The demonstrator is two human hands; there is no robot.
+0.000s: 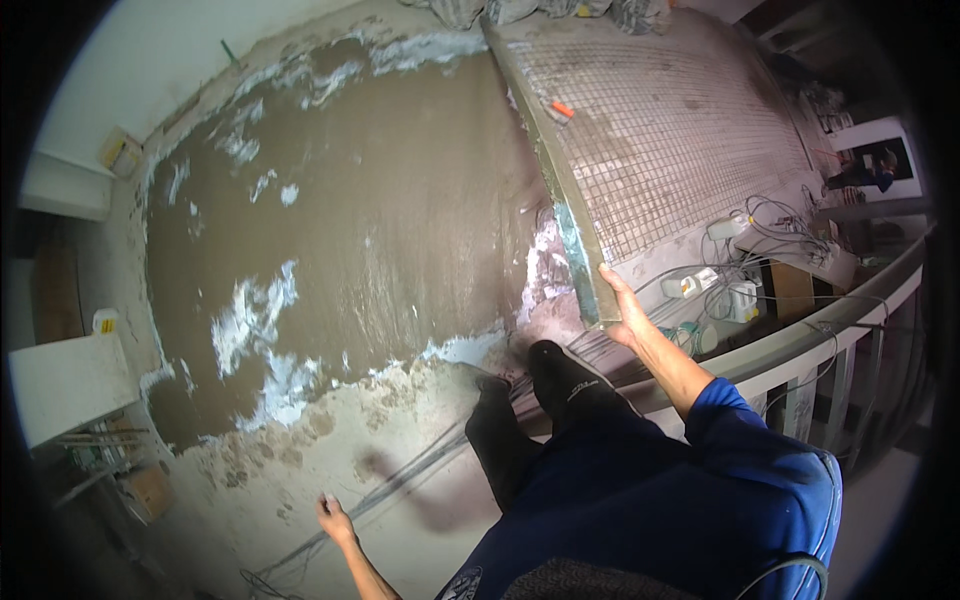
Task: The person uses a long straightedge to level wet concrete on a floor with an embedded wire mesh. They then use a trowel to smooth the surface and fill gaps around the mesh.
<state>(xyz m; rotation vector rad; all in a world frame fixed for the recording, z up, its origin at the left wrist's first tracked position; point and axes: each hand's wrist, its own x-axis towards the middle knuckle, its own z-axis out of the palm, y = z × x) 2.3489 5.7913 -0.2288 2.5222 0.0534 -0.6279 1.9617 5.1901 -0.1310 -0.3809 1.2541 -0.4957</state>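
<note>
My right hand (pixel 626 312) grips the near end of a long, straight board (pixel 556 170), its thumb along one edge. The board runs away from me to the far side and its side is smeared with grey and whitish mortar. Left of it spreads a wide bed of smoothed wet mortar (pixel 400 200), patched with pale smears. To the right of the board lies wire mesh (pixel 660 130) on the floor. My left hand (pixel 335 518) hangs over the floor at the lower left, loosely curled, with nothing visible in it.
An orange-handled trowel (pixel 562 110) rests on the mesh. Cables (pixel 740 262), white plastic jugs (pixel 690 284) and a railing (pixel 800 345) stand to my right. Bags (pixel 510 10) line the far edge. Another person (pixel 872 172) is at the far right. Conduits (pixel 410 468) cross the floor near my feet.
</note>
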